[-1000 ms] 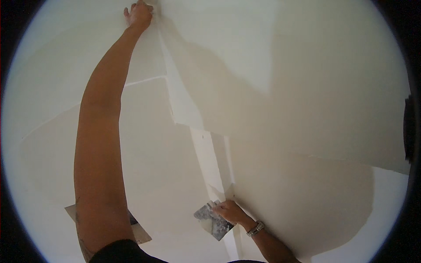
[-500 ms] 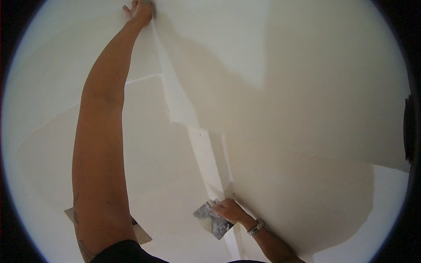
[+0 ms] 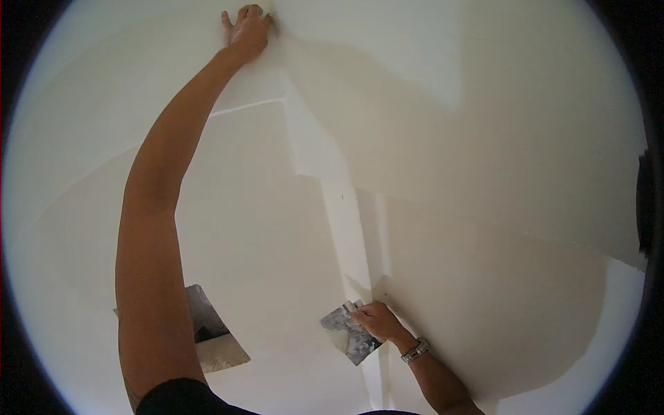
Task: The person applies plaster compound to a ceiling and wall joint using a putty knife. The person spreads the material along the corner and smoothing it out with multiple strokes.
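High in the head view, my left hand (image 3: 245,36) presses at the white wall corner, little finger out, other fingers bent around a small greyish thing (image 3: 272,22) that I cannot make out. Lower right, my right hand (image 3: 377,319), with a metal watch (image 3: 415,351) on its wrist, grips a square metal scraper blade (image 3: 340,339), smeared grey and white, held near the pale vertical strip. Behind my left forearm, a flat grey and beige piece (image 3: 218,354) is partly hidden; I cannot tell what holds it.
White and cream plastered surfaces (image 3: 526,152) meet along a creased vertical line, with a stepped edge and a narrow pale strip (image 3: 339,221) running down the middle. A dark shape (image 3: 644,204) sits at the far right rim.
In the picture my left hand has shifted right and slightly down, my right hand and blade right and up. The wall lines have shifted too, and more of the flat piece shows.
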Demonstrator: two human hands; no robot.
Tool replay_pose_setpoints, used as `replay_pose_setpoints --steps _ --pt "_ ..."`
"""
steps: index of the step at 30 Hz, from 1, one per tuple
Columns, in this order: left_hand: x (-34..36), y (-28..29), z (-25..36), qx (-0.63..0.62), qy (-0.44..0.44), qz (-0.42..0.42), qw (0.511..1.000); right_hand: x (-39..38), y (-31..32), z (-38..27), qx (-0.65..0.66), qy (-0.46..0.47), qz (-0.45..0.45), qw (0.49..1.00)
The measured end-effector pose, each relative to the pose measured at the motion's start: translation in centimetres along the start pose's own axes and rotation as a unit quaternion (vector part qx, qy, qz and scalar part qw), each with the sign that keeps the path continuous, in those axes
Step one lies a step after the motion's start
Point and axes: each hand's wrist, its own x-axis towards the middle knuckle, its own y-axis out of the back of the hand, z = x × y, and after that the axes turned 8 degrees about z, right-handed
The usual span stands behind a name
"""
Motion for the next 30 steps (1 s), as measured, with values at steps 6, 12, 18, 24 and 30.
replay_pose_setpoints --steps 6,12,18,24,30 --pt "-4.3 3.1 1.4 -0.040 -0.061 -0.042 0.996 0.2 -0.4 1.5 0.023 -0.012 0.005 1.000" --pt "0.4 1.4 -1.3 -0.041 0.052 0.069 0.995 0.2 -0.8 2.0 0.037 0.005 0.019 0.999" --pt "4.5 0.4 -2.0 0.077 0.086 0.080 0.990 -0.1 0.1 -0.2 0.002 0.015 0.001 1.000" --pt "5.0 -0.2 -2.4 0.111 0.088 -0.053 0.989 -0.1 0.4 -0.1 -0.019 0.013 -0.008 1.000" --pt "2.9 1.0 -2.1 0.092 0.025 -0.050 0.994 -0.3 0.0 -0.2 0.007 0.024 0.016 1.000"
